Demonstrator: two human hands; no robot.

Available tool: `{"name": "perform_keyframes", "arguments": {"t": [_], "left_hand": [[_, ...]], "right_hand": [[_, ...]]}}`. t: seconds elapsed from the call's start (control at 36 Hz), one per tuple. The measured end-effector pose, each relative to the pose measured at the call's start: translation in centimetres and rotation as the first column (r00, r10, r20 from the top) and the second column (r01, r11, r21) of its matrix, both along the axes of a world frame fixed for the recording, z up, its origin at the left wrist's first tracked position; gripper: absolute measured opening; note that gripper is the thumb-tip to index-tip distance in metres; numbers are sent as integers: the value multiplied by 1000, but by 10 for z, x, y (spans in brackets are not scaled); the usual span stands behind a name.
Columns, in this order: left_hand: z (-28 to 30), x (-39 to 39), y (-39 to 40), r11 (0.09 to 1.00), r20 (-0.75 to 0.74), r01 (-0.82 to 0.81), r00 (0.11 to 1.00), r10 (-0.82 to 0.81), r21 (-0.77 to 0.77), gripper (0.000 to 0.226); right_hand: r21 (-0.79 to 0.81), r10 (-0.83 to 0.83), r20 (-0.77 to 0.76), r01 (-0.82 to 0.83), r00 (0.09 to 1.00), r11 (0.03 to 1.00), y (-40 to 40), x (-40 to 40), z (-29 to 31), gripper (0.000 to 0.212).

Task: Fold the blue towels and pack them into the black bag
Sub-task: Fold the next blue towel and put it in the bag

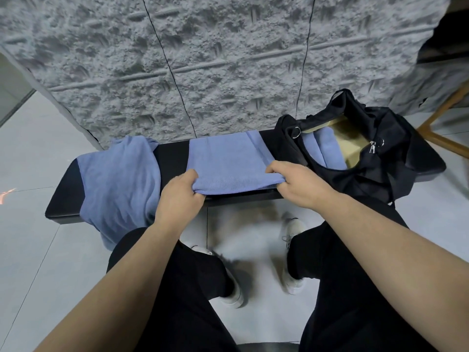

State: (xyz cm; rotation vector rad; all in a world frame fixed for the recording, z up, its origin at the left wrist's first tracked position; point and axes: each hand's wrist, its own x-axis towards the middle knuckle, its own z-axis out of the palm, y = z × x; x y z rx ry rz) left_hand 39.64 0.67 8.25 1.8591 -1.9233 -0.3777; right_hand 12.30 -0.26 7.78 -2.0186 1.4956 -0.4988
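A folded blue towel [228,163] lies on the black bench [172,156] in front of me. My left hand [179,196] grips its near left corner and my right hand [294,182] grips its near right corner. A loose blue towel [119,184] is draped over the bench's left part and hangs over the front edge. The open black bag [380,161] sits on the bench's right end, with another folded blue towel [322,148] inside it.
A rough grey wall panel [203,59] stands right behind the bench. A wooden frame leg [436,128] is at the far right. Below are pale floor tiles [30,250], my black-trousered legs and white shoes [294,283].
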Motion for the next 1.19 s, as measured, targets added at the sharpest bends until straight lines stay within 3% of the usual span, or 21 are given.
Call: {"name": "perform_keyframes", "arguments": {"t": [0.06,0.14,0.19,0.28,0.39,0.44,0.53,0.64,0.81,0.92,1.06,1.08,1.14,1.19], "left_hand": [[3,-1,2,999,-35,0,999,1,37,12],[3,1,3,997,-80,19,997,-13,72,16],[3,2,2,994,-91,41,995,-32,99,21],[-2,2,0,986,5,71,997,-72,150,41],[-9,0,-3,966,246,87,958,-148,244,70],[-13,1,-4,953,293,87,940,-175,290,62],[-19,3,-6,963,335,89,926,-174,253,28],[-21,6,-7,981,310,98,939,-146,165,22],[-23,8,-11,977,277,140,944,-180,159,8],[-25,6,-13,967,253,85,956,-146,239,10],[-21,1,-10,961,200,92,969,-147,260,33],[-21,-1,-9,961,190,95,971,-147,260,34],[-20,-2,-7,960,153,98,978,-141,263,29],[-20,-3,-5,962,126,105,982,-140,251,23]], "right_hand": [[-18,31,-60,-32,998,999,2,0,0,25],[-26,86,-181,-92,980,995,2,1,-4,59],[-21,107,-307,-120,945,993,-1,2,-6,66],[24,91,-420,-89,903,996,-5,1,-9,51],[-20,72,-466,-92,882,996,-4,1,-9,11],[-85,95,-461,-151,883,985,-6,-2,-17,14],[-149,140,-445,-228,884,962,-9,1,-22,14],[-5,133,-283,-140,950,990,-7,7,-14,32],[-12,130,-197,-135,972,991,-9,5,-19,39],[-27,124,-158,-130,980,991,-6,6,-19,21],[80,139,-284,-121,949,989,-5,9,-16,54],[113,154,-325,-123,933,986,-6,9,-17,52],[140,180,-390,-135,903,981,-7,10,-20,24],[76,181,-431,-165,884,983,-7,8,-23,3]]}}
